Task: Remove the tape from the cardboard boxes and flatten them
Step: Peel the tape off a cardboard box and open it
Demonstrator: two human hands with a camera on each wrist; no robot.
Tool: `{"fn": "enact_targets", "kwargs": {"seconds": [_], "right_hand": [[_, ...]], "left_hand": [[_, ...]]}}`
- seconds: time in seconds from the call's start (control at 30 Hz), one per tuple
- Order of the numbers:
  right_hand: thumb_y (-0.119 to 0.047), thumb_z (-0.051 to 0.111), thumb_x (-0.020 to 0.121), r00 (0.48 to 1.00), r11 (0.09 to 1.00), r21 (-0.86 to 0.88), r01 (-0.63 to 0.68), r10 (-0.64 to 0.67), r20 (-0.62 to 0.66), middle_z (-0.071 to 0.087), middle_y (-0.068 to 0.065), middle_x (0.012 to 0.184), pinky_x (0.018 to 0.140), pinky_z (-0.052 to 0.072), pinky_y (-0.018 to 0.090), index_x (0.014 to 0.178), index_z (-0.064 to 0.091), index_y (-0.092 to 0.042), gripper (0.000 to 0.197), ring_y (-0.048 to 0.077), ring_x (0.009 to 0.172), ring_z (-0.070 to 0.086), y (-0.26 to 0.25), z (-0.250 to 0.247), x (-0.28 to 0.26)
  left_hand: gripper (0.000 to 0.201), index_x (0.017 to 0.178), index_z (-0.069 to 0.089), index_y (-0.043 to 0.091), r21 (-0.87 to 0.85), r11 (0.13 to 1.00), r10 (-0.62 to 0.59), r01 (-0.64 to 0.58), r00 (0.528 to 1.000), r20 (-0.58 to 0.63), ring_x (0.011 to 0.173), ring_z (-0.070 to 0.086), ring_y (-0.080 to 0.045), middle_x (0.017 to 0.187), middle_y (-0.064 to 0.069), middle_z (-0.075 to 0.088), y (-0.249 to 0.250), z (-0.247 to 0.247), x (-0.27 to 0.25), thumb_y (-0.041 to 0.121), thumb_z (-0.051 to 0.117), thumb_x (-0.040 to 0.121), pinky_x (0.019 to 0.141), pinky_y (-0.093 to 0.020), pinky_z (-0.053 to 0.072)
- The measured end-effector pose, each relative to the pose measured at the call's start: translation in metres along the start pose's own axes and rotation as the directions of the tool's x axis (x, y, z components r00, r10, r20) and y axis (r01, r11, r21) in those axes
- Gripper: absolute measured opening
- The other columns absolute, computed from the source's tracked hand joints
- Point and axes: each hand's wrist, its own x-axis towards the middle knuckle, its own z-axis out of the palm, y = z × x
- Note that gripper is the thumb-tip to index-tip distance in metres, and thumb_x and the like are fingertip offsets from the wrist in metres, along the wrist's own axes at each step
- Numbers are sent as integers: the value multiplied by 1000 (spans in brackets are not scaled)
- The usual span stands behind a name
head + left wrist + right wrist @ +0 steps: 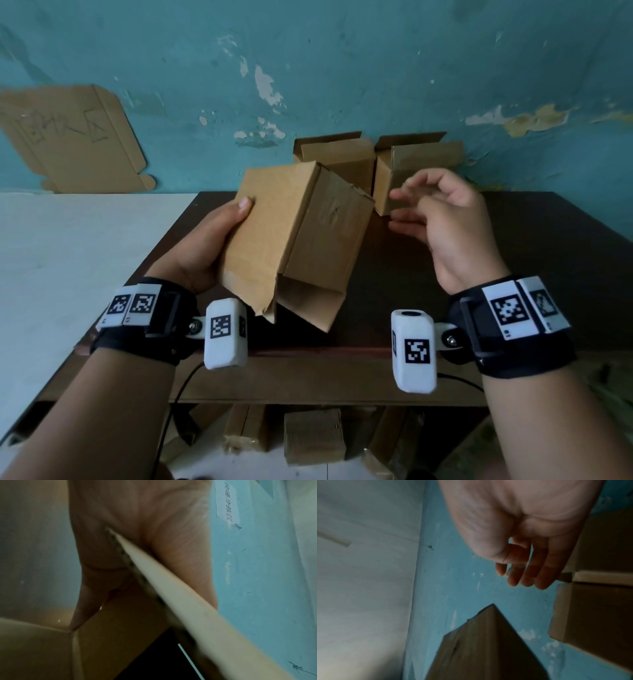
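Left hand (205, 246) grips tilted cardboard box (298, 240) at frame center above dark table (513, 240), right hand (445, 222) beside it, fingers loosely curled, holding nothing.

Lighting is dim and diffuse. Head view bows at its edges. Both wrist views are dark, grainy and motion-blurred toward 6 o'clock.

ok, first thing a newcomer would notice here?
The cardboard box held tilted above the dark table in the left hand, its near flaps open. The right hand hovers empty beside it. Two open boxes stand behind, against the peeling teal wall.
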Motion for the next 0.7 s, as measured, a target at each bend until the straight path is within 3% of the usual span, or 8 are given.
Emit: {"fn": "enact_targets", "kwargs": {"seconds": [0.07,0.17,0.23,0.3,0.33,0.4,0.5,0.7], "right_hand": [[8,41,97,1000,987,-159,6,-9,-18,70,-1,86,79,64,40,82,67,-20,41,13,76,67,1,-3,-1],[-6,45,97,1000,967,-256,4,-9,-20,65,5,85,86,60,48,76,68,-16,33,19,83,64,-3,-6,0],[-27,46,94,999,944,-329,25,-14,36,65,16,87,84,56,49,78,68,-9,33,29,86,64,-4,-5,0],[-40,46,101,996,891,-448,76,-48,75,64,24,86,74,49,42,82,66,0,48,28,80,61,0,-5,-1],[-43,48,103,990,855,-499,140,-108,92,62,21,78,69,46,36,83,67,1,52,25,73,60,2,-4,-2],[-43,58,100,941,759,-560,332,-311,137,64,-1,70,66,47,27,81,70,-9,40,10,66,60,4,-2,-4],[-31,69,94,846,708,-469,529,-488,218,69,-16,93,77,53,17,102,72,-23,12,0,89,66,0,4,-8],[-46,77,82,798,667,-439,602,-510,321,66,-12,117,83,61,30,130,69,-18,56,3,106,65,3,12,-10]], "left_hand": [[87,122,72,22,-29,1000,6,-6,1000,0,95,72,-23,110,-11,74,0,0,0,76,83,54,82,-38,60],[76,111,79,26,-104,995,5,-3,1000,15,96,73,-22,110,-10,76,0,2,-2,76,83,54,90,-40,56],[81,116,76,21,-137,991,13,-13,1000,1,103,70,-27,115,-13,73,1,4,-3,76,82,57,95,-43,53],[92,132,66,11,-178,984,15,-18,1000,-15,122,58,-41,131,-25,62,2,5,-3,74,79,65,110,-57,40],[97,137,61,8,-198,980,17,-21,1000,-21,130,50,-46,139,-29,56,3,6,-3,73,78,68,115,-61,33],[100,139,59,8,-205,979,5,-10,1000,-25,132,47,-48,140,-30,55,3,7,-4,73,79,66,116,-61,30],[85,123,73,18,-168,985,-29,28,1000,-1,113,61,-36,119,-17,70,1,7,-3,75,82,59,108,-54,40],[79,118,75,20,-205,977,-64,58,998,-23,112,59,-37,115,-18,69,-1,5,-2,73,84,59,113,-63,33]]}}
